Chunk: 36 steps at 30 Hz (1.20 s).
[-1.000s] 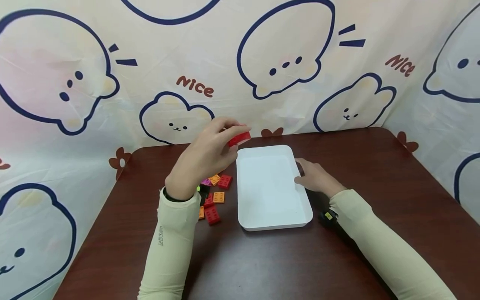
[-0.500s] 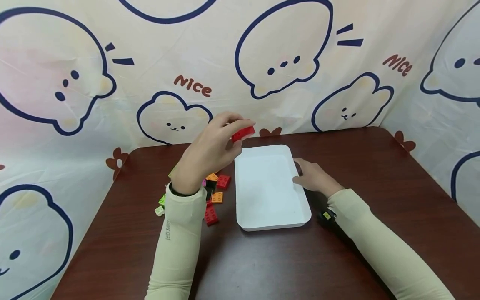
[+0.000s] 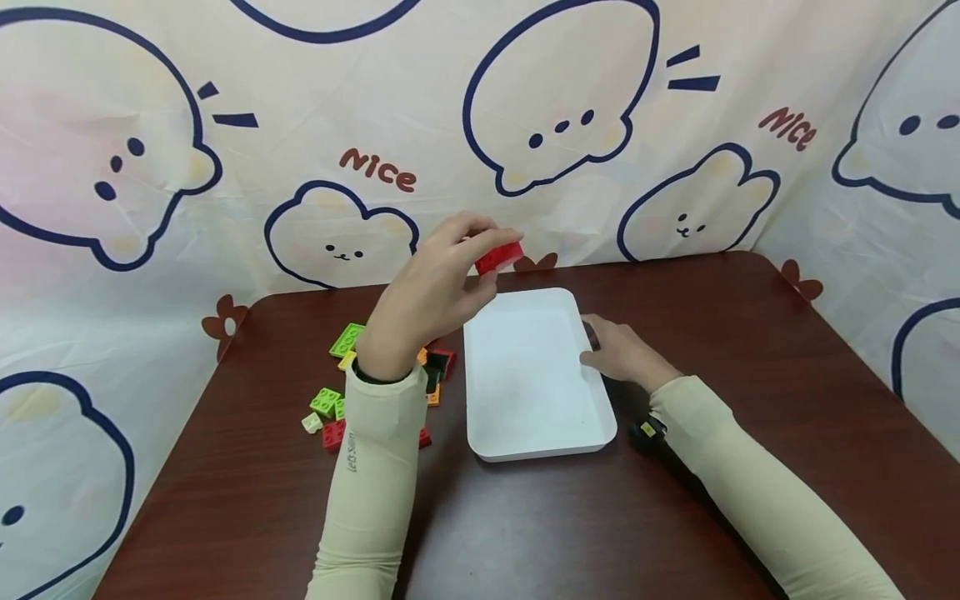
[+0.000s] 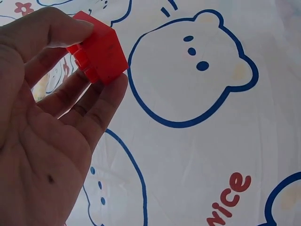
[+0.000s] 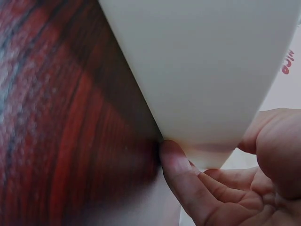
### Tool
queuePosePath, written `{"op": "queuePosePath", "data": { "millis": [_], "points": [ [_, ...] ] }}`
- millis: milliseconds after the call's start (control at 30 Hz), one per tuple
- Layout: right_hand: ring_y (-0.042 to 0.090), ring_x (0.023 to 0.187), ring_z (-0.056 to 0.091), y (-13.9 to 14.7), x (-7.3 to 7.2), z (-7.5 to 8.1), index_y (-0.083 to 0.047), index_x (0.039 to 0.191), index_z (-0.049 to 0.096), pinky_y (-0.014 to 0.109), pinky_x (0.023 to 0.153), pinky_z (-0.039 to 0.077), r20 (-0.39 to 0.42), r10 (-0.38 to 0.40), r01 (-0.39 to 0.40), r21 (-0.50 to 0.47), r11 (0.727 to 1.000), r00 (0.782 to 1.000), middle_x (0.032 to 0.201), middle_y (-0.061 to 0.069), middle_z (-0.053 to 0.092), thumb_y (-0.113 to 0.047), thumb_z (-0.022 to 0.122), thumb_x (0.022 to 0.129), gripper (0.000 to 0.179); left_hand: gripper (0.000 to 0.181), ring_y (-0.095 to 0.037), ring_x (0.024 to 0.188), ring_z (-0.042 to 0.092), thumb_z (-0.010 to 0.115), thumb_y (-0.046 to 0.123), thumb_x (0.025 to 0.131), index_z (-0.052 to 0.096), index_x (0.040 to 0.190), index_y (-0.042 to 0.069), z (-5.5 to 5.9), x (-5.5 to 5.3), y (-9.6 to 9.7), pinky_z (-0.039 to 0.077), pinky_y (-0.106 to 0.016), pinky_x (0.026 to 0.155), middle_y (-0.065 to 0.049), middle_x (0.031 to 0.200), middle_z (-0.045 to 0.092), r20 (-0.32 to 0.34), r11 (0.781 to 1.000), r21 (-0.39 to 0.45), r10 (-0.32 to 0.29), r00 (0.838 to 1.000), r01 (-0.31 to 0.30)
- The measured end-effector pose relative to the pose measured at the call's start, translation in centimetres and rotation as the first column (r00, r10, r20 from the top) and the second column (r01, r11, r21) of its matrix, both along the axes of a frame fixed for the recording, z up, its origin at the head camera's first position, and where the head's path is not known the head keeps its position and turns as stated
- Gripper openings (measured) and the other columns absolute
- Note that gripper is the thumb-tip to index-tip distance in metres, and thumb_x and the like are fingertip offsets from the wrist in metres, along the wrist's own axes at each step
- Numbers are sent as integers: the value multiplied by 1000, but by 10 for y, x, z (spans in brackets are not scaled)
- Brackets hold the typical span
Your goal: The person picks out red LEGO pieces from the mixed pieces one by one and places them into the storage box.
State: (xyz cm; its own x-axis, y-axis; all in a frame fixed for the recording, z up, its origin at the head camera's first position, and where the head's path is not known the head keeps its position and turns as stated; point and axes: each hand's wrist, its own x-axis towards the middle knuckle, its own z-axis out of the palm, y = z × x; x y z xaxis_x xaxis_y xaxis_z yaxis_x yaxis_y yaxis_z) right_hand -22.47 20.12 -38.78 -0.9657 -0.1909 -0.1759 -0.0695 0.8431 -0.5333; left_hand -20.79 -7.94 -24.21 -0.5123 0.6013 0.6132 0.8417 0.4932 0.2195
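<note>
My left hand (image 3: pixel 431 287) pinches a red toy building brick (image 3: pixel 498 257) between thumb and fingers, raised over the far left corner of a white tray (image 3: pixel 536 375). In the left wrist view the studs of this brick face the palm. At the tray's right side, my right hand (image 3: pixel 626 354) grips the wall. The right wrist view shows its fingertips (image 5: pixel 176 155) against the outside of the wall low by the table, with part of the thumb hidden behind the wall. The tray lies flat, with nothing in it.
Left of the tray lie several loose bricks: a lime green brick (image 3: pixel 326 402), a red brick (image 3: pixel 333 434) and others in orange, yellow and pale green. My left forearm hides part of this pile. A patterned cloth (image 3: pixel 450 125) hangs behind the dark wooden table (image 3: pixel 510 533).
My left hand has moved right and slightly up with the red brick, and more of the pile shows on the left of that arm. My right hand keeps its place on the tray.
</note>
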Motion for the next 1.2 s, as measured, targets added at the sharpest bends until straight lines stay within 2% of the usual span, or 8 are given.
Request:
{"op": "queuePosePath", "data": {
  "millis": [233, 467, 700, 833, 1000, 1200],
  "points": [
    [37, 113, 61, 0, -1, -2, 4, 155, 29, 50, 92, 53, -2, 6, -6, -1, 1000, 1000, 135, 28, 56, -12, 62, 96, 69, 49, -25, 117, 55, 78, 2, 85, 66, 132, 7, 2, -1, 9, 56, -34, 90, -14, 129, 59, -5, 1000, 28, -5, 1000, 5],
    [36, 109, 63, 1, -1, -5, 3, 155, 29, 50, 90, 55, -5, 3, -3, -8, 1000, 1000, 134, 28, 56, -12, 63, 96, 70, 49, -25, 117, 56, 78, 1, 86, 66, 133, 7, 4, -2, 24, 55, -34, 93, -14, 129, 59, 29, 998, 59, -20, 999, 18],
    [36, 111, 62, 0, -2, -4, 3, 155, 29, 51, 92, 54, -5, -5, 5, 0, 1000, 1000, 136, 28, 56, -12, 63, 96, 70, 47, -25, 118, 56, 76, 4, 88, 66, 134, 8, 6, -4, 36, 55, -32, 93, -14, 130, 60, -6, 997, 75, -25, 1000, 25],
    [35, 111, 61, 0, -2, -3, 2, 155, 30, 51, 93, 53, 0, -10, 10, 4, 1000, 1000, 135, 26, 56, -13, 64, 96, 70, 46, -25, 119, 55, 75, 5, 89, 66, 134, 8, 4, -8, 45, 55, -33, 94, -13, 131, 59, -1, 998, 66, -21, 1000, 21],
    [35, 112, 60, 0, -2, -2, 0, 156, 30, 52, 95, 52, 14, -23, 23, 6, 1000, 1000, 136, 25, 56, -15, 65, 96, 71, 48, -23, 119, 54, 76, 7, 89, 65, 136, 10, -3, -20, 56, 54, -32, 95, -11, 131, 59, 78, 1000, 16, 3, 997, -4],
    [36, 116, 59, 2, -3, -3, -1, 156, 31, 53, 97, 52, 19, -21, 21, 5, 1000, 1000, 137, 24, 56, -16, 66, 96, 71, 49, -24, 116, 55, 75, 8, 91, 64, 138, 13, -20, -40, 66, 53, -32, 95, -10, 129, 60, 188, 996, -78, 50, 981, -36]
  ]
}}
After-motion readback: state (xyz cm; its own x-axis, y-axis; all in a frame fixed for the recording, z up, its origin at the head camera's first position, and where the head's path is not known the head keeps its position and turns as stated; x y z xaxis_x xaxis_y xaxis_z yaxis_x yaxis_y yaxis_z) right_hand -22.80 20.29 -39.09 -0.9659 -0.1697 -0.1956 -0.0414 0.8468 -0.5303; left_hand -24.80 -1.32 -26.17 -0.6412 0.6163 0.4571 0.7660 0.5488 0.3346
